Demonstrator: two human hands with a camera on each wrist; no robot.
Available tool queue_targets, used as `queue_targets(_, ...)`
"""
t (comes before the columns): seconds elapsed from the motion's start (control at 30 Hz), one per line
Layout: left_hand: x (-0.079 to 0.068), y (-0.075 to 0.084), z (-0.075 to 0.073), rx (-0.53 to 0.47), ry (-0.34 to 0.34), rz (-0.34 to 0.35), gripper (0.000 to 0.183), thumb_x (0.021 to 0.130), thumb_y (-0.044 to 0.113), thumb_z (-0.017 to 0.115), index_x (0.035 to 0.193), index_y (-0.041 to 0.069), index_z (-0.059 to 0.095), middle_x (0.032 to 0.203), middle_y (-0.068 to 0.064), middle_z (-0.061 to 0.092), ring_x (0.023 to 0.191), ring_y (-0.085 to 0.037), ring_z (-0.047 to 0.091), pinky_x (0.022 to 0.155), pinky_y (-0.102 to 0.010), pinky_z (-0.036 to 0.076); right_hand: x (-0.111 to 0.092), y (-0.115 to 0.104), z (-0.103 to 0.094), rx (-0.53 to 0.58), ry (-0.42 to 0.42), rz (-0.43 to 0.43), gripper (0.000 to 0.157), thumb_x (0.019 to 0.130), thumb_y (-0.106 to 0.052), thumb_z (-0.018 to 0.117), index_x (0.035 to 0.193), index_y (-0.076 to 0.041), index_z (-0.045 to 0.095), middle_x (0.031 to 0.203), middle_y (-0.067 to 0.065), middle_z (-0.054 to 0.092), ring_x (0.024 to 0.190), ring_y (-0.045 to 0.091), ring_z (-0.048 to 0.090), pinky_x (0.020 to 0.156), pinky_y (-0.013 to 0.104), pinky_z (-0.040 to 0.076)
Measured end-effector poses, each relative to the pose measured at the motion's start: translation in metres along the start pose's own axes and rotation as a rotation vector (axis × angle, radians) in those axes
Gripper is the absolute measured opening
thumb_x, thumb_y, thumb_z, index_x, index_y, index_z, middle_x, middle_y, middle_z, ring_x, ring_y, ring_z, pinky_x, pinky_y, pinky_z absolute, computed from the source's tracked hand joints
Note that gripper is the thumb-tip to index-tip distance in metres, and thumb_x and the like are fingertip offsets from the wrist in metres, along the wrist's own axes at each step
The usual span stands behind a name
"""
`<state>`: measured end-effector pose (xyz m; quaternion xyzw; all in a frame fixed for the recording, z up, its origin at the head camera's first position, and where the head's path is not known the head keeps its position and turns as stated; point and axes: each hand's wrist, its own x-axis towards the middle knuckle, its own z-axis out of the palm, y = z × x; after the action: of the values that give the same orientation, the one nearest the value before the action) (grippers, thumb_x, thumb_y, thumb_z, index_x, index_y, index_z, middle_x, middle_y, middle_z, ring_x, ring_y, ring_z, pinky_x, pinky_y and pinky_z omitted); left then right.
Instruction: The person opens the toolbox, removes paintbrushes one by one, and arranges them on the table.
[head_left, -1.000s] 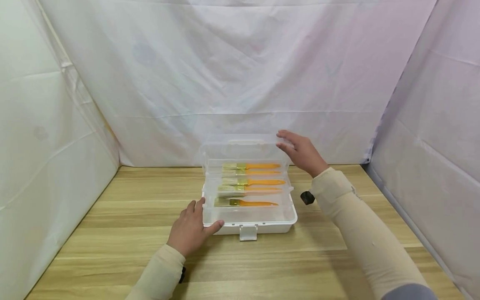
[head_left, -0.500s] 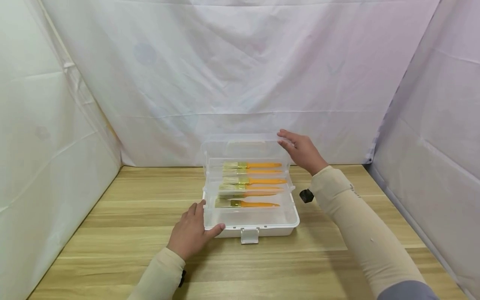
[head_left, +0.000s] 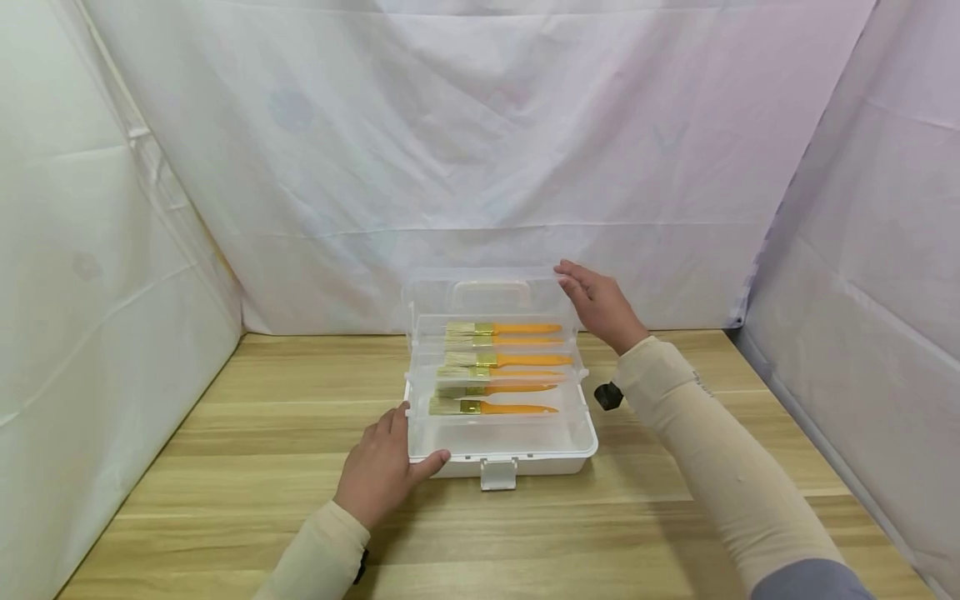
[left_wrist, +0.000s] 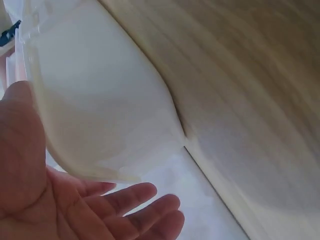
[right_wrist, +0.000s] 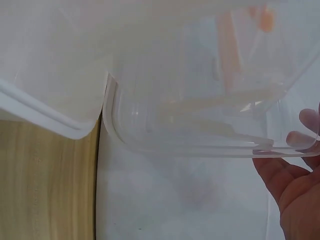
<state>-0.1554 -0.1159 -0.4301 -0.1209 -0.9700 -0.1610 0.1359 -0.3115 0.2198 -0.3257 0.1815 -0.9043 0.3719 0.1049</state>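
A white box with a clear lid stands on the table, its lid raised at the back. Several paintbrushes with orange handles and pale bristles lie crosswise on the clear trays within. My left hand rests at the front left corner, thumb along the front rim and fingers along the left side. In the left wrist view its fingers are loosely bent under the rim. My right hand pinches the lid's right edge; in the right wrist view the thumb lies on one side, fingertips on the other.
A white latch hangs down at the box's front. White cloth encloses the wooden table at the back and both sides. A small black device is at the right wrist.
The lid has tipped slightly further back, its handle outline now clearer. The trays have spread a little and one more brush shows apart. My left hand stays at the corner.
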Motion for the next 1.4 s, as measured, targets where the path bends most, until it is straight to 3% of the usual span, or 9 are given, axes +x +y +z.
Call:
queue_targets(0.27,0.000,0.001,-0.002,0.035,0.057,0.012,0.095,0.071,0.073,0.057,0.122,-0.007,0.052,0.117,-0.023,0.056,0.105,-0.039,0.054,0.082,-0.047,0.048,0.005,0.008,0.004,0.024,0.012,-0.003,0.047,0.098,-0.044,0.034,0.141,-0.026,0.038,0.145,-0.006,0.034,0.130,0.019,0.035,0.104,0.044,0.030)
queue_targets(0.43,0.000,0.003,-0.005,0.055,0.065,0.025,0.095,0.068,0.072,0.059,0.117,-0.009,0.054,0.115,-0.023,0.057,0.104,-0.039,0.055,0.081,-0.047,0.048,0.005,0.016,0.006,0.075,0.012,0.052,0.041,0.099,-0.038,0.034,0.139,-0.030,0.039,0.143,-0.002,0.037,0.125,0.022,0.042,0.097,0.047,0.037)
queue_targets(0.57,-0.001,0.004,-0.005,0.059,0.096,0.043,0.093,0.066,0.071,0.063,0.111,-0.010,0.056,0.112,-0.023,0.058,0.100,-0.038,0.057,0.076,-0.045,0.050,0.008,0.021,0.006,0.114,0.008,0.087,0.040,0.100,-0.035,0.036,0.139,-0.030,0.039,0.137,0.003,0.044,0.111,0.023,0.051,0.087,0.044,0.044)
queue_targets(0.7,0.000,0.003,-0.005,0.059,0.170,0.061,0.082,0.062,0.069,0.068,0.100,-0.004,0.057,0.103,-0.015,0.058,0.086,-0.032,0.058,0.066,-0.040,0.051,0.012,0.024,0.007,0.132,-0.001,0.132,0.041,0.099,-0.035,0.039,0.140,-0.031,0.038,0.125,0.007,0.052,0.095,0.024,0.052,0.080,0.043,0.042)
queue_targets(0.9,0.002,0.004,-0.005,0.021,0.243,0.162,0.062,0.062,0.060,0.074,0.084,0.004,0.057,0.088,-0.007,0.053,0.078,-0.025,0.054,0.065,-0.035,0.048,0.014,0.030,0.009,0.098,-0.044,0.195,0.044,0.099,-0.034,0.038,0.143,-0.036,0.029,0.138,0.009,0.043,0.114,0.027,0.050,0.089,0.047,0.042)
queue_targets(0.97,0.002,0.005,-0.005,-0.004,0.245,0.208,0.054,0.065,0.054,0.075,0.083,0.006,0.059,0.089,-0.006,0.053,0.082,-0.024,0.054,0.066,-0.036,0.049,0.015,0.032,0.009,0.083,-0.042,0.186,0.045,0.100,-0.029,0.039,0.143,-0.034,0.028,0.141,0.010,0.039,0.114,0.027,0.051,0.084,0.046,0.044)
queue_targets(1.17,0.002,0.005,-0.003,-0.041,0.242,0.278,0.042,0.069,0.045,0.076,0.087,0.011,0.062,0.093,-0.005,0.055,0.089,-0.025,0.054,0.071,-0.038,0.049,0.018,0.036,0.011,0.058,-0.028,0.147,0.044,0.100,-0.024,0.040,0.143,-0.028,0.031,0.145,0.006,0.030,0.107,0.024,0.052,0.082,0.045,0.044)
queue_targets(1.27,0.001,0.005,-0.002,-0.039,0.249,0.265,0.046,0.069,0.046,0.076,0.094,0.009,0.063,0.097,-0.008,0.055,0.091,-0.026,0.054,0.072,-0.039,0.049,0.020,0.039,0.012,0.056,-0.025,0.135,0.044,0.100,-0.026,0.039,0.143,-0.027,0.031,0.144,0.007,0.030,0.100,0.022,0.053,0.082,0.044,0.044)
queue_targets(1.4,0.000,0.005,0.000,-0.031,0.212,0.205,0.056,0.073,0.052,0.071,0.105,0.007,0.064,0.112,-0.019,0.054,0.100,-0.034,0.054,0.076,-0.045,0.049,0.020,0.043,0.015,0.085,-0.038,0.154,0.045,0.100,-0.031,0.037,0.144,-0.029,0.028,0.140,0.008,0.036,0.078,0.024,0.054,0.063,0.041,0.046)
